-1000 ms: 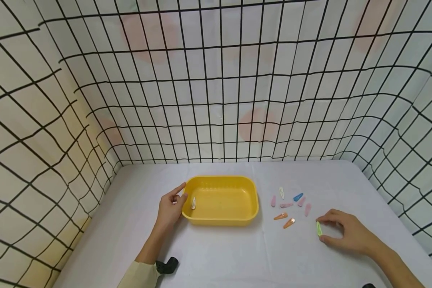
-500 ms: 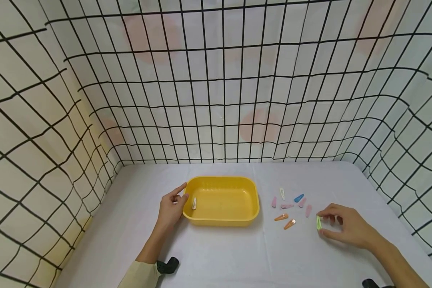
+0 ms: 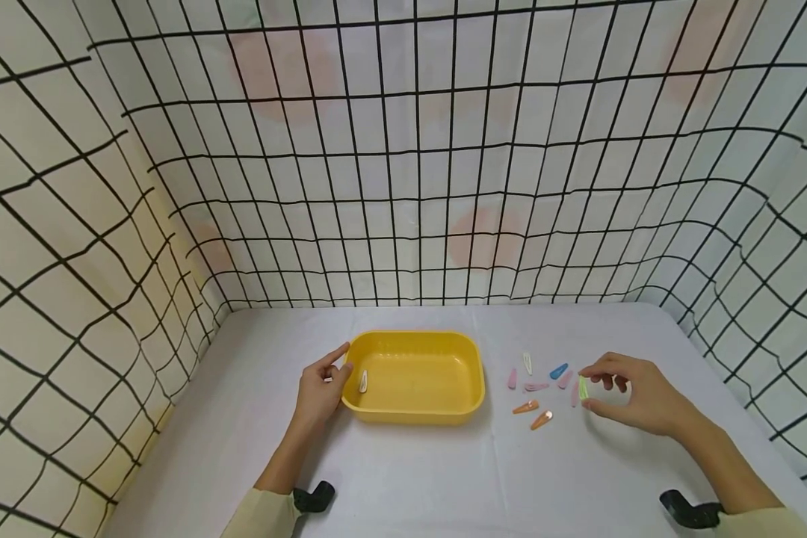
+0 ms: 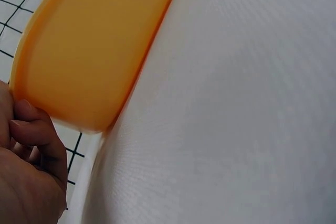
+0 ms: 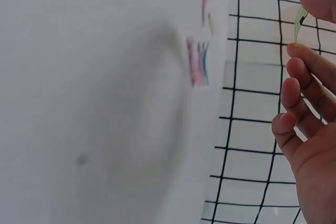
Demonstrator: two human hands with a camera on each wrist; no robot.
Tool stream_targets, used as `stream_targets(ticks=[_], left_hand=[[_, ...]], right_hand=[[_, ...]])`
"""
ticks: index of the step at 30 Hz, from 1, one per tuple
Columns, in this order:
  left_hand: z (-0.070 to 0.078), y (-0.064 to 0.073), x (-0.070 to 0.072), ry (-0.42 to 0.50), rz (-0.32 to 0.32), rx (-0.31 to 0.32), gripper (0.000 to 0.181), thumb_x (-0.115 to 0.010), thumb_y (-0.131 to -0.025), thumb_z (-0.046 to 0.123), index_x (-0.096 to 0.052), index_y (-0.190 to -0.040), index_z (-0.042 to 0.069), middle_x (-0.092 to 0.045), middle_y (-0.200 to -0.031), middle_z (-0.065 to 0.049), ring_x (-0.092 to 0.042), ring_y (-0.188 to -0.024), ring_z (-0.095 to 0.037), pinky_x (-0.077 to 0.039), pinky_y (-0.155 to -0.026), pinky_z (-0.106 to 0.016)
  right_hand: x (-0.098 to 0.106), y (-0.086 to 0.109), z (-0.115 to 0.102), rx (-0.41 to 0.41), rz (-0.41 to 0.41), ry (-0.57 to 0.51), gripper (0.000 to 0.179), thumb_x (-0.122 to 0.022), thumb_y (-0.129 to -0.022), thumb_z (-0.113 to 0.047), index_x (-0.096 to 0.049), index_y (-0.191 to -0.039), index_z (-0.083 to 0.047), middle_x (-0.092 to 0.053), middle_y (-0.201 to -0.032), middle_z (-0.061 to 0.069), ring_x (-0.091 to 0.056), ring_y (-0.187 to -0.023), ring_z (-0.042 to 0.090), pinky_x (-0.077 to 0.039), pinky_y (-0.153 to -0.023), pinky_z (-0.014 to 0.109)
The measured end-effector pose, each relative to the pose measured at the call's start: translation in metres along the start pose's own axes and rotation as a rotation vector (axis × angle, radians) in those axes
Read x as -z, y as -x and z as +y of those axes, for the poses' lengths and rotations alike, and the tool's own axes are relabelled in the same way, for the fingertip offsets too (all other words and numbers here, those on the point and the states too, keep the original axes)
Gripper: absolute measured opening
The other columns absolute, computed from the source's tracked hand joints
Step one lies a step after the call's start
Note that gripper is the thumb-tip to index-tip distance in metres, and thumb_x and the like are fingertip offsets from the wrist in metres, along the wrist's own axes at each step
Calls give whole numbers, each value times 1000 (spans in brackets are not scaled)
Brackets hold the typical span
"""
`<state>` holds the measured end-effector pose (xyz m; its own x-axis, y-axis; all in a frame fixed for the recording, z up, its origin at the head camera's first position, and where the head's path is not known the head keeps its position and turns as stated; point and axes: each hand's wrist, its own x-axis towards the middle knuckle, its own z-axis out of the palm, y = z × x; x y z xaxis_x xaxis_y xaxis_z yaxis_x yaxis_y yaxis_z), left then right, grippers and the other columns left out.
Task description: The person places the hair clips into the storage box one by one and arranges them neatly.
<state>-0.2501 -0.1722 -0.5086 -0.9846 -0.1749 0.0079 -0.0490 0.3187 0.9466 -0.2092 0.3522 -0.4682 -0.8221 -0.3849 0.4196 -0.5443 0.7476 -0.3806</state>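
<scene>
My right hand (image 3: 648, 392) pinches a light green snap hair clip (image 3: 583, 388) by its two ends, raised above the table at the right. In the right wrist view the clip (image 5: 299, 23) spans thumb and fingertip, the other fingers loosely bent. My left hand (image 3: 318, 394) holds the left end of a yellow plastic tray (image 3: 413, 417), thumb at the rim and index finger along the corner. The left wrist view has bent fingers (image 4: 39, 135) against the tray's outer wall. Inside the tray, near its left end, lies one white hair clip (image 3: 363, 381).
Right of the tray, loose hair clips lie on the white cloth: a white one (image 3: 527, 364), a blue one (image 3: 559, 371), several pink ones (image 3: 536, 386) and two orange ones (image 3: 541, 420). Black wire grid (image 3: 417, 224) walls the table at the back and sides.
My right hand has lifted the green clip off the table and carried it slightly left and away from me, beside the pink clips. The left hand and tray have stayed put.
</scene>
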Motion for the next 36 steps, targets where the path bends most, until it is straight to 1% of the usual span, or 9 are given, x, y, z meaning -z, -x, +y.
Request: stream_targets(ticks=[6,10,15,19,24,32,36], left_hand=[[0,1,1,9,-5,-2,43,-70,-97,23,-66,-140,27,-49,-71,-4,-40,-49,-16,-40,-45,-19],[-1,1,2,20,-12,-9,43,-70,-97,23,-66,-140,27,-49,-71,-3,-40,-49,-15,-40,-45,-19],[-3,1,2,34,-18,-18,43,-69,-98,22,-65,-141,26,-50,-71,-4,-40,-48,-14,-40,-44,-19],[-3,1,1,37,-21,-18,44,-69,-98,22,-65,-141,26,-50,-72,-4,-40,-49,-15,-40,-44,-19],[-3,1,2,29,-17,-17,43,-70,-97,22,-66,-140,26,-50,-72,-3,-40,-49,-14,-40,-45,-19],[-3,2,4,54,-31,-51,43,-68,-99,20,-65,-141,24,-49,-68,-3,-38,-44,-12,-37,-42,-19],[-4,3,4,58,-35,-50,43,-68,-99,22,-65,-141,26,-49,-69,-3,-38,-44,-12,-37,-41,-19]], right_hand=[[-2,-25,-15,4,-2,11,39,-92,-73,-23,-77,-109,-22,-54,-87,-18,-45,-78,-1,-42,-61,20],[-7,-40,-27,31,3,-21,39,-91,-73,-20,-76,-109,-22,-56,-89,-18,-47,-78,0,-42,-63,19],[-16,-57,-42,38,-4,-59,38,-91,-75,-23,-76,-109,-22,-56,-88,-16,-49,-78,3,-43,-64,20],[-22,-70,-52,52,-10,-68,37,-91,-76,-25,-77,-109,-20,-56,-88,-16,-48,-79,2,-45,-64,21],[-31,-85,-62,68,-17,-102,36,-90,-77,-26,-77,-109,-16,-57,-87,-15,-49,-78,3,-47,-64,23],[-50,-104,-79,65,-63,-180,37,-88,-79,-30,-77,-111,-16,-58,-88,-13,-55,-79,15,-50,-65,29],[-60,-114,-88,76,-74,-197,37,-88,-80,-32,-77,-111,-16,-57,-87,-13,-54,-78,13,-51,-65,29]])
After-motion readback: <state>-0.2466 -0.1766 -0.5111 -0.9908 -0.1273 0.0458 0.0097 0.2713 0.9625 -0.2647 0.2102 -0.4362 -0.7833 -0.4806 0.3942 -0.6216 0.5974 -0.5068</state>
